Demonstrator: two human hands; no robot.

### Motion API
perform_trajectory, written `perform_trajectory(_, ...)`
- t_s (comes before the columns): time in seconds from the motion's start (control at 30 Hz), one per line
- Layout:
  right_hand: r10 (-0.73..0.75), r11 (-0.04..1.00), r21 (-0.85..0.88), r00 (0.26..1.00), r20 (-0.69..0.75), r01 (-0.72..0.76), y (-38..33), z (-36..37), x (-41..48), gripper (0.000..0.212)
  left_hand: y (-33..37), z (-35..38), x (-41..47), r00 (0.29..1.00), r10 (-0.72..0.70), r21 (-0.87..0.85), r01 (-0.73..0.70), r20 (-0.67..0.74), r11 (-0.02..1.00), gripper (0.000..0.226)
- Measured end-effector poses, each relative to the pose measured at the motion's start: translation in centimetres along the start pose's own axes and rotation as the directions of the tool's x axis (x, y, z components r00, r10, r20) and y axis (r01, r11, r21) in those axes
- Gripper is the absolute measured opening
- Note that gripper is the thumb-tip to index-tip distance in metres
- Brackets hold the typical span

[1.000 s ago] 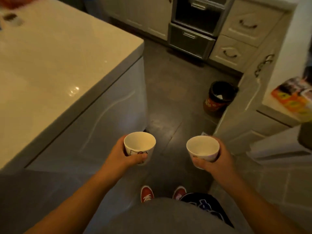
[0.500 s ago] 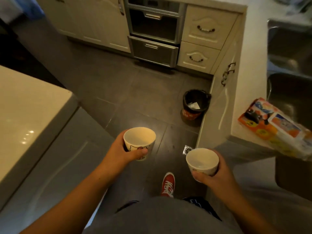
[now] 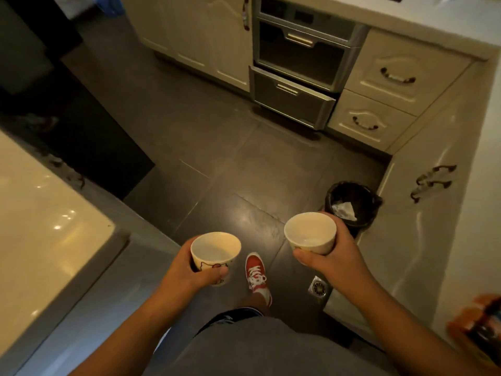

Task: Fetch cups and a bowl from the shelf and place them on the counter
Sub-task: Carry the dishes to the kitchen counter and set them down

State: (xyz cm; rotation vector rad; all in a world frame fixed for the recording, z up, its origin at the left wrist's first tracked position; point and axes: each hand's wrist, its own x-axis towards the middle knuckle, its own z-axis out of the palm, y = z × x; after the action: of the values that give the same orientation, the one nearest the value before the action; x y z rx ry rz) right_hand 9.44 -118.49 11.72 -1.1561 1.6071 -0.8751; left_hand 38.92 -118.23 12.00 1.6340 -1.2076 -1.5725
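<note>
Two hands each gripping a cup, left cup (image 3: 215,253) and right cup (image 3: 310,236) upright, mouths up, above dark floor (image 3: 217,158)

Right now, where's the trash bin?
In the head view it's on the floor at right: the trash bin stands against the cabinet, just beyond the right hand's cup.

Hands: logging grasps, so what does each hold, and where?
Left hand grips the cartoon-printed cup around its side; right hand grips the plain cup likewise.

Bin (image 3: 352,210) nr cabinet (image 3: 423,213), red shoe (image 3: 256,275)
</note>
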Motion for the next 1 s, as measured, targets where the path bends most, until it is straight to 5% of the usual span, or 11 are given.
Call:
perform_trajectory(0.57, 0.137, 0.990, -0.018, 0.976, -0.167, -0.142, -3.8, -9.4, 21.0, 0.079, 15.6, 4.0, 27.4, 0.991, 0.014, -0.045, -0.008, 0.133, 0.999, 0.063)
perform_trajectory(1.0, 0.053, 0.996, -0.082, 0.996, 0.075, -0.046, -9.3, -15.5, 45.7, 0.078, 25.3, 5.5, 42.4, 0.996, 0.002, -0.099, -0.011, -0.090, 0.995, 0.059)
